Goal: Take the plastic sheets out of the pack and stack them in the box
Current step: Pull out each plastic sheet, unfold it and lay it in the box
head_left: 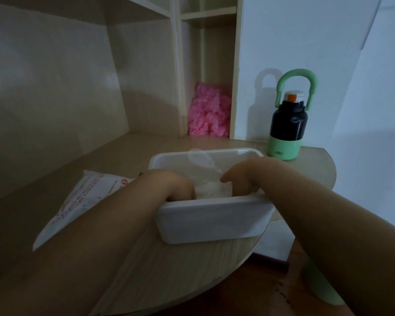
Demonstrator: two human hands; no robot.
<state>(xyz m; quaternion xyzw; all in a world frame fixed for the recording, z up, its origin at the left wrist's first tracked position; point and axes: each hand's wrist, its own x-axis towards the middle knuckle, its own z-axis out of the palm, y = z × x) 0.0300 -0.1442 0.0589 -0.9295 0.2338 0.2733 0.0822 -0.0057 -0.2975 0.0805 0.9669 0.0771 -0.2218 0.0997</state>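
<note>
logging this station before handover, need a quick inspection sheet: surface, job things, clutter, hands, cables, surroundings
surface: wooden desk with a rounded edge, dimly lit
job's things: white box at the desk's near edge; sheets inside it; pack lying left of the box
clutter: green and black bottle upright behind the box, to its right; pink plastic heaped in a shelf nook
grippers: left hand and right hand both reach into the box; fingertips hidden, grip unclear
cables: nothing seen
surroundings: shelves behind the desk, white wall at right
</note>
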